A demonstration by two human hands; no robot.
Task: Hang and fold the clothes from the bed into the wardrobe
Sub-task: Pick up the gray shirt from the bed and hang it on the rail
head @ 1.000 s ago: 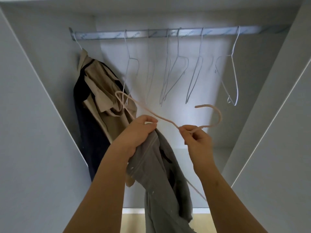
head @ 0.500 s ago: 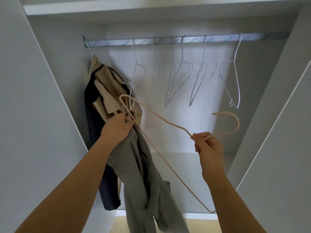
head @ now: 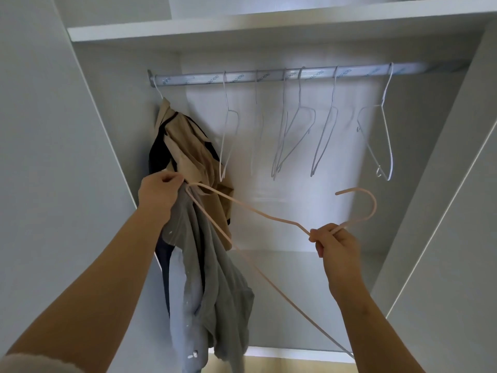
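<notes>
A beige garment (head: 188, 146) and a dark garment (head: 157, 157) already hang at the left end of the rail (head: 188, 79). The grey garment (head: 209, 278) is in front of the wardrobe, only partly on the pink hanger (head: 255, 212). The left hand (head: 161, 192) has its grip pinched on the cloth at the hanger's left tip. The right hand (head: 336, 243) has its grip clamped on the hanger's neck, and the hook is not yet on the rail. The bed is out of view. Empty white wire hangers (head: 295, 135) crowd the rail, and the hung clothes sit just behind the left hand.
</notes>
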